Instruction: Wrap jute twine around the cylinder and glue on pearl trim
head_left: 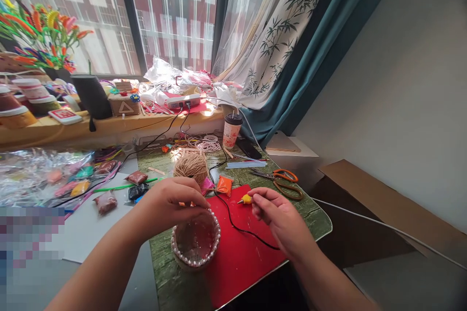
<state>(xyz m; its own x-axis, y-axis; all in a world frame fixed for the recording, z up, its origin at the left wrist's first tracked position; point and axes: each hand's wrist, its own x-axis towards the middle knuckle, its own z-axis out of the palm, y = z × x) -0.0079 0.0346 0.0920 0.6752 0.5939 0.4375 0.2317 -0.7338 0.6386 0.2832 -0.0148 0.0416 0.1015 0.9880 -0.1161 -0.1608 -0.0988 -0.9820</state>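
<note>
A round cup-like container [195, 240] stands on the green tabletop, partly on the red mat, its open mouth facing up. A string of pearl-like beads [177, 254] runs around its rim. My left hand [178, 204] reaches over the far side, thumb and fingers pinched on the beads at the rim. To the right, my right hand [279, 218] is closed around a hot glue gun [246, 199]. Only the yellow front and metal tip show, pointing left toward the container; the body is hidden by my hand. A black cord [241, 230] runs beneath that hand.
Behind the red mat [241, 267] lie a ball of twine [190, 167], an orange packet [224, 185] and scissors [288, 184]. A lidded paper cup [232, 131] stands farther back. Clay packets [105, 202] and plastic bags cover the left side. A power strip [183, 101] sits on the sill.
</note>
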